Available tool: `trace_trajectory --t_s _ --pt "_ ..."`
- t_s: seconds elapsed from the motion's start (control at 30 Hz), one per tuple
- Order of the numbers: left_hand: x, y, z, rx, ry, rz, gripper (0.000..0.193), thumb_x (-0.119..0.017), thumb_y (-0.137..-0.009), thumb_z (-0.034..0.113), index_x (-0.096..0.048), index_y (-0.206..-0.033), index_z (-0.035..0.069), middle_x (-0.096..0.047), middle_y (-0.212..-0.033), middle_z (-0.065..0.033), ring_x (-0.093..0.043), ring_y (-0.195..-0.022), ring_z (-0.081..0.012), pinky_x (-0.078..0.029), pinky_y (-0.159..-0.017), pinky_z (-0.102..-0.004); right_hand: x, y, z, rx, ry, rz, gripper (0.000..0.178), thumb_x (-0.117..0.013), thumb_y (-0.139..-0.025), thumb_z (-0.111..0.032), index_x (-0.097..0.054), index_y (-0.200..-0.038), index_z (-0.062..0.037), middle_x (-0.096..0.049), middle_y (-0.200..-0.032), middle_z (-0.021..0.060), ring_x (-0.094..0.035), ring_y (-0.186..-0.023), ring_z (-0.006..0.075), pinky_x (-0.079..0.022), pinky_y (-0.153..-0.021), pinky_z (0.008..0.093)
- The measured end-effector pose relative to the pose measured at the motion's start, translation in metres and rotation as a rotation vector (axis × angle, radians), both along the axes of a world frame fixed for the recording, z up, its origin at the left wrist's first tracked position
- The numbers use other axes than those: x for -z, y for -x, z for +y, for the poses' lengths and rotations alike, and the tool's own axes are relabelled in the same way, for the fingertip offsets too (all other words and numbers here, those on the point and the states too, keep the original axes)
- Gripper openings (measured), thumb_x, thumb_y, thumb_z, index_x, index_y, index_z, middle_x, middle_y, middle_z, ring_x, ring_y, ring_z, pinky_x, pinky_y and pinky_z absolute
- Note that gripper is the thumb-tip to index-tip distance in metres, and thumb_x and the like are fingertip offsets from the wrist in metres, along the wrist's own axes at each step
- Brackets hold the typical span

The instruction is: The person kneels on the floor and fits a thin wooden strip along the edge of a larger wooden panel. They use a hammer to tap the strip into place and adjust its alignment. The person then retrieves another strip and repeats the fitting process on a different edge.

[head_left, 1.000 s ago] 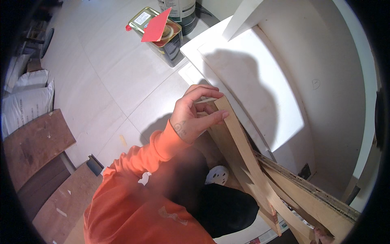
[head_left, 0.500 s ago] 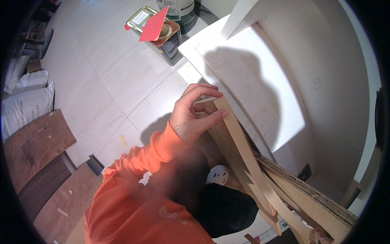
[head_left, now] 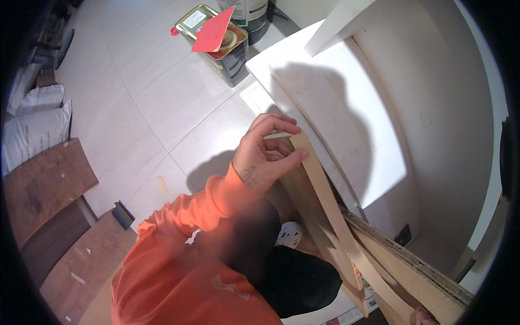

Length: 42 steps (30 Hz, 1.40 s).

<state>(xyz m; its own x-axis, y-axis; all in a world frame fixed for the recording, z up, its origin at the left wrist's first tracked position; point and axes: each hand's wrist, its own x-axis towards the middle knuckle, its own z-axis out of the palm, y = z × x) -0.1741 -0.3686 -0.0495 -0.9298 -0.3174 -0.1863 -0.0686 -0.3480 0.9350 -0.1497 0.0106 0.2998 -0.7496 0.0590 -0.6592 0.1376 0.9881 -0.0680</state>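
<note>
My left hand (head_left: 266,153) has its thumb and fingers closed round the upper end of a long, thin, pale wooden strip (head_left: 331,210). The strip slants down to the lower right, where the fingertips of my right hand (head_left: 423,316) press against its other end; most of that hand is cut off by the picture's edge. Beneath the strip stands a wooden panel (head_left: 303,203) with a raw edge, tilted close to my knees. Alongside runs a thick plywood edge (head_left: 403,250), right of the strip.
A white cabinet (head_left: 325,103) with its interior lit fills the right side. Behind it on the tiled floor stand a metal can (head_left: 230,65) with a red card (head_left: 215,31) on top and a dark bucket (head_left: 254,21). Brown boards (head_left: 51,184) and white sacks (head_left: 38,127) lie at left.
The view has shifted slightly, so the can and cabinet appear a little further right. Both hands keep their places on the wooden strip.
</note>
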Motion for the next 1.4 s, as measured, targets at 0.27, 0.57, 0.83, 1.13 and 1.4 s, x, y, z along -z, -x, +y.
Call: trace_trajectory --t_s 0.27,0.57,0.83,1.13,1.4 --pt "-0.001 0.000 -0.003 0.032 0.065 -0.025 0.030 -0.076 -0.082 0.006 -0.060 -0.108 0.004 -0.051 -0.122 -0.0067 -0.060 -0.081 -0.0098 -0.053 -0.072 -0.0230 -0.002 0.005 -0.009 -0.032 -0.069 -0.034 0.048 -0.063 -0.099 -0.031 -0.062 -0.127 0.0082 -0.064 -0.128 0.0250 -0.059 -0.121 0.0340 -0.044 -0.105 0.0419" --pt "-0.002 0.001 -0.008 0.079 0.123 -0.030 0.030 -0.074 -0.084 0.005 -0.062 -0.111 0.005 -0.052 -0.120 -0.0068 -0.059 -0.087 -0.0103 -0.051 -0.073 -0.0230 0.006 -0.003 0.002 -0.025 0.116 0.071 0.043 -0.063 -0.099 -0.028 -0.063 -0.127 0.0058 -0.064 -0.127 0.0251 -0.059 -0.123 0.0326 -0.044 -0.106 0.0423" --pt "-0.031 0.013 -0.052 0.190 0.677 0.207 0.039 -0.077 -0.081 0.005 -0.067 -0.118 0.007 -0.062 -0.119 -0.0068 -0.058 -0.103 -0.0181 -0.048 -0.084 -0.0287 0.000 -0.009 0.022 -0.036 0.029 0.028 0.045 -0.068 -0.096 -0.025 -0.061 -0.129 0.0051 -0.064 -0.127 0.0233 -0.058 -0.123 0.0322 -0.045 -0.104 0.0430" --pt "-0.031 0.061 -0.066 0.830 1.108 0.671 0.039 -0.080 -0.075 0.015 -0.072 -0.112 0.003 -0.065 -0.112 -0.0091 -0.059 -0.103 -0.0273 -0.051 -0.089 -0.0380 -0.011 -0.027 0.052 0.032 0.036 0.023 0.054 -0.065 -0.097 -0.018 -0.047 -0.139 0.0101 -0.056 -0.139 0.0254 -0.054 -0.129 0.0356 -0.043 -0.109 0.0464" --pt "-0.036 0.072 -0.063 0.883 1.089 0.737 0.030 -0.077 -0.079 0.015 -0.072 -0.104 0.001 -0.064 -0.101 -0.0100 -0.060 -0.095 -0.0274 -0.053 -0.084 -0.0380 -0.007 -0.029 0.052 0.023 0.079 -0.019 0.054 -0.068 -0.094 -0.021 -0.052 -0.138 0.0064 -0.058 -0.136 0.0262 -0.058 -0.125 0.0364 -0.046 -0.107 0.0443"
